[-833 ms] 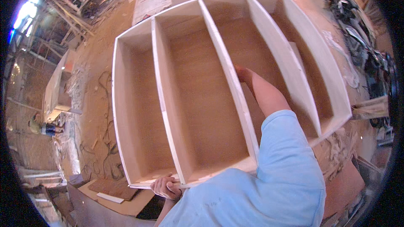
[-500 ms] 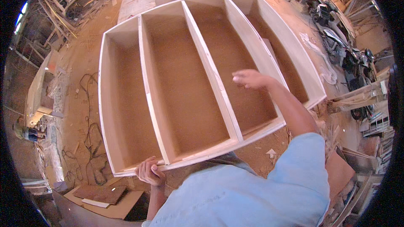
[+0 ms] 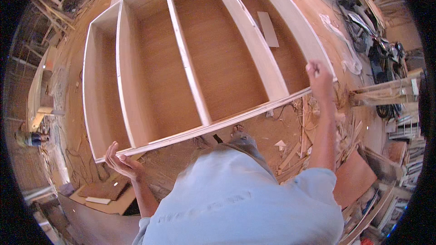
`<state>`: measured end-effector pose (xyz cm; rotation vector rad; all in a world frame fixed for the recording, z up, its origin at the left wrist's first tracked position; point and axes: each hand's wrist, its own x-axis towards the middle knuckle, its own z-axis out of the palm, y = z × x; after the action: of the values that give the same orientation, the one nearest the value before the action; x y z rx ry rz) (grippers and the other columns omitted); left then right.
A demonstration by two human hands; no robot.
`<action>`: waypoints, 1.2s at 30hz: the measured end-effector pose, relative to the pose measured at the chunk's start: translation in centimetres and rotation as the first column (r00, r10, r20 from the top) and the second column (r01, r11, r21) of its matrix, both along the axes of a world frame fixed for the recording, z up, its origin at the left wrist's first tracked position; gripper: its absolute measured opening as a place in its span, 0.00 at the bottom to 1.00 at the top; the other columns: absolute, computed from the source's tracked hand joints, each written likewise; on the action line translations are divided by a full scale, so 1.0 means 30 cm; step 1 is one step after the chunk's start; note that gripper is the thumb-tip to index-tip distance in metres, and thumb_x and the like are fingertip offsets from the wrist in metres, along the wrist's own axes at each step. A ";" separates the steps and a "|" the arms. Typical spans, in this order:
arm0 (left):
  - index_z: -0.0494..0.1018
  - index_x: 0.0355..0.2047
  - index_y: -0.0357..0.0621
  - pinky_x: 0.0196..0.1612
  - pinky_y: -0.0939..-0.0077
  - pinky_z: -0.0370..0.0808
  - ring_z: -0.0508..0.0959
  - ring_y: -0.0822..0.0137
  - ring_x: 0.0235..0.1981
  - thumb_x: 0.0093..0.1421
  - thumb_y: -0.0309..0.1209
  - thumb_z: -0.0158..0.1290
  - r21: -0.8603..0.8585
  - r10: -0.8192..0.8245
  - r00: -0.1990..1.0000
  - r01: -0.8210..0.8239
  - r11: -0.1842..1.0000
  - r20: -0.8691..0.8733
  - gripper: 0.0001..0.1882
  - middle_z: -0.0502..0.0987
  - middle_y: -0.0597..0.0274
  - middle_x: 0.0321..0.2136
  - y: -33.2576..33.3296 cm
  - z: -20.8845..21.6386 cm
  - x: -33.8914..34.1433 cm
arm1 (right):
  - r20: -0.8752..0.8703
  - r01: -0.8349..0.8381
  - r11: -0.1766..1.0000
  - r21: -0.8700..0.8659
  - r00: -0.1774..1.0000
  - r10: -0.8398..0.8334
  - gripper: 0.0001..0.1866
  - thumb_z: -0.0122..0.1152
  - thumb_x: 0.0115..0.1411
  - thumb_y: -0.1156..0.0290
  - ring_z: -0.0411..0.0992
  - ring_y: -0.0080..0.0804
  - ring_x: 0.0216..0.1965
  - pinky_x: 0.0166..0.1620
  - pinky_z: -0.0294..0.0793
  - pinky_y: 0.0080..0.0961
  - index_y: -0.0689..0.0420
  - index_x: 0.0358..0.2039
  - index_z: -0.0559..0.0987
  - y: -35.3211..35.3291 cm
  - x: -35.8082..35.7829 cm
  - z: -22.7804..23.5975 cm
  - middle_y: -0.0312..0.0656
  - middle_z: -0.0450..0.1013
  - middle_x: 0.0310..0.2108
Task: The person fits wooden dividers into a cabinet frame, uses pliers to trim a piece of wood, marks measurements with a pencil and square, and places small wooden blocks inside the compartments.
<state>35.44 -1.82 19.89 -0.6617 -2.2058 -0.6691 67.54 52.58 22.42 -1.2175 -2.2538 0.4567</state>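
Observation:
A large shallow wooden cabinet frame [image 3: 247, 117] with pale edges, a brown back panel and three dividers lies open side up before me. My left hand [image 3: 121, 161] is at its near left corner, palm against the near edge with the fingers stretched out. Near the right end of that edge is my right hand [image 3: 320, 79], raised at the rim with its fingers curled together. What the curled fingers hold, if anything, is too blurred to make out. A pale flat strip [image 3: 268, 29] lies inside the rightmost compartment.
A motorcycle [image 3: 374, 47] stands at the right, near a wooden beam [image 3: 386, 91]. Brown boards [image 3: 103, 189] lie at the lower left. Scraps litter the floor around my feet [image 3: 237, 129]. Another person [image 3: 31, 139] is at the far left.
The cabinet sits further left and up in view. My right hand has moved from over a compartment to the near right rim. My left hand's fingers have straightened from around the edge.

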 end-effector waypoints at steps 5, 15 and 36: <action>0.74 0.47 0.43 0.56 0.54 0.66 0.76 0.54 0.51 0.72 0.56 0.40 0.009 -0.314 0.949 0.313 0.950 0.035 0.28 0.79 0.56 0.46 0.402 0.072 0.303 | 0.071 -0.182 0.983 0.019 0.981 0.181 0.13 0.57 0.68 0.63 0.80 0.50 0.41 0.47 0.78 0.42 0.60 0.42 0.83 0.015 0.082 -0.058 0.53 0.81 0.37; 0.74 0.53 0.49 0.58 0.54 0.67 0.75 0.56 0.52 0.59 0.56 0.59 -0.257 -0.438 0.731 0.625 0.737 0.523 0.30 0.79 0.60 0.47 0.909 0.087 0.592 | 0.077 -0.255 0.963 0.090 0.966 0.248 0.10 0.56 0.65 0.68 0.79 0.49 0.34 0.39 0.77 0.44 0.57 0.36 0.83 0.040 0.095 -0.111 0.48 0.81 0.32; 0.78 0.38 0.58 0.41 0.71 0.69 0.81 0.70 0.34 0.52 0.36 0.60 -0.329 -0.342 0.855 0.476 0.816 0.391 0.12 0.83 0.73 0.36 0.916 -0.104 0.629 | 0.149 -0.382 0.915 0.126 0.920 0.364 0.16 0.48 0.68 0.67 0.70 0.44 0.22 0.29 0.67 0.42 0.59 0.30 0.82 0.052 0.120 -0.157 0.44 0.74 0.21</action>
<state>54.33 25.67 16.77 -1.3754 -2.5566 -0.5416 71.14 54.13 17.71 -0.7528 -2.5857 0.3462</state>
